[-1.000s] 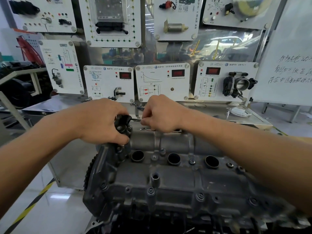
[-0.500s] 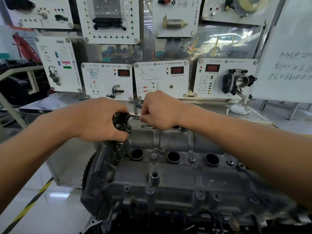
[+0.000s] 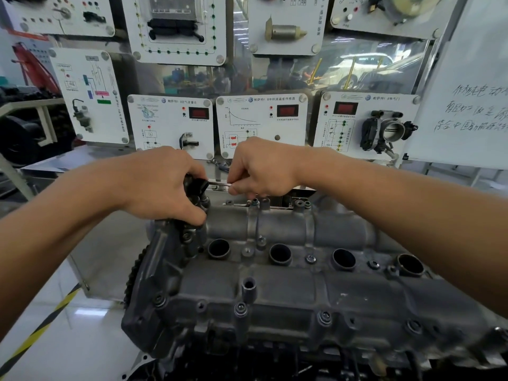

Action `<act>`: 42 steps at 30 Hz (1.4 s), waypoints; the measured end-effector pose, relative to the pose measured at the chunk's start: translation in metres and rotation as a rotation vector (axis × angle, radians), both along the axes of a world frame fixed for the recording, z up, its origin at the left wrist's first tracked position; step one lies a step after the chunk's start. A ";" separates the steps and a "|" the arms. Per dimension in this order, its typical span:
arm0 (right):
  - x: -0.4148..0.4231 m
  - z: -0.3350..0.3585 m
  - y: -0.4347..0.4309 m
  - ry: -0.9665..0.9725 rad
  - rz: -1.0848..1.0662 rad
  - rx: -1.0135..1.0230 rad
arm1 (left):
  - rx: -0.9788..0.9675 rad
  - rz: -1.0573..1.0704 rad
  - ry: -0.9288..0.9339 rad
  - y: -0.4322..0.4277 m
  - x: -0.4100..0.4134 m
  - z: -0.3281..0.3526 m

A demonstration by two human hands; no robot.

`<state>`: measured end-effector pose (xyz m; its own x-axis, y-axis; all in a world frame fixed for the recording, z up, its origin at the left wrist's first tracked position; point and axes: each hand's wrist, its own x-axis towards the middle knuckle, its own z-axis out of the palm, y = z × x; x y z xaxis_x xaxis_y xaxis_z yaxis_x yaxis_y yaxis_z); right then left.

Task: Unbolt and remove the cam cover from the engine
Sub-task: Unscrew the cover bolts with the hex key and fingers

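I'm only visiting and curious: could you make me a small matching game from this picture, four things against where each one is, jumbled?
1 left hand
2 right hand
3 throttle body
4 striped tape

A on the floor, lower left
B on a white panel, back right
C gripping a black part at the cam cover's left end
D pinching a thin metal rod at the cover's far edge

Pairs: 1-C, 2-D, 3-B, 4-A

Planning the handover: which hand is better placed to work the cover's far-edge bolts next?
Right, probably. The right hand pinches a thin metal tool just above the far-edge bolts; the left hand is busy gripping the black fitting at a corner of the cam cover.
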<state>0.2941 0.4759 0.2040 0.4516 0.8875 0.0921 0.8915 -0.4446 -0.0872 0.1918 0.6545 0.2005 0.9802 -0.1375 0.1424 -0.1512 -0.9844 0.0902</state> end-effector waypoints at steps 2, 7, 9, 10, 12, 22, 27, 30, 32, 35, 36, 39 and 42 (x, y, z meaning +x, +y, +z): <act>0.002 0.000 0.000 -0.003 0.023 -0.011 | 0.007 0.009 -0.013 0.000 0.000 -0.001; 0.007 0.000 0.000 -0.043 0.069 -0.048 | -0.036 0.000 -0.019 0.000 -0.003 -0.005; 0.009 -0.001 0.000 -0.067 0.087 -0.043 | -0.048 -0.006 -0.028 0.001 -0.003 -0.005; 0.011 -0.001 0.000 -0.092 0.096 -0.034 | -0.047 -0.008 -0.037 0.002 -0.003 -0.005; 0.018 0.000 0.004 -0.146 0.105 -0.020 | -0.045 -0.009 -0.059 0.002 -0.002 -0.008; 0.051 -0.010 0.063 -0.644 0.253 -0.152 | -0.132 0.020 -0.011 0.001 -0.004 -0.020; 0.049 -0.015 0.062 -0.729 0.368 0.013 | -0.156 0.006 0.006 0.003 -0.001 -0.021; 0.047 -0.015 0.055 -0.762 0.444 0.374 | -0.014 0.088 -0.010 0.005 -0.002 -0.019; 0.042 -0.004 0.055 -0.748 0.421 0.426 | 0.176 0.148 -0.090 0.006 -0.002 -0.015; 0.030 0.018 0.052 -0.689 0.187 0.213 | 0.184 0.103 -0.221 0.010 -0.004 -0.007; 0.028 0.024 0.048 -0.706 0.123 0.151 | 0.054 0.054 -0.224 0.012 -0.006 -0.003; 0.011 0.034 0.023 -0.666 0.038 0.062 | -0.344 -0.066 -0.289 0.015 -0.011 0.006; -0.017 0.030 -0.011 -0.535 0.027 0.009 | -0.391 -0.094 -0.374 0.006 -0.013 0.010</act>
<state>0.2766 0.4650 0.2345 0.3167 0.8963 0.3104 0.8235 -0.4222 0.3790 0.1790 0.6606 0.2104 0.8391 -0.0891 0.5366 -0.3289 -0.8688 0.3701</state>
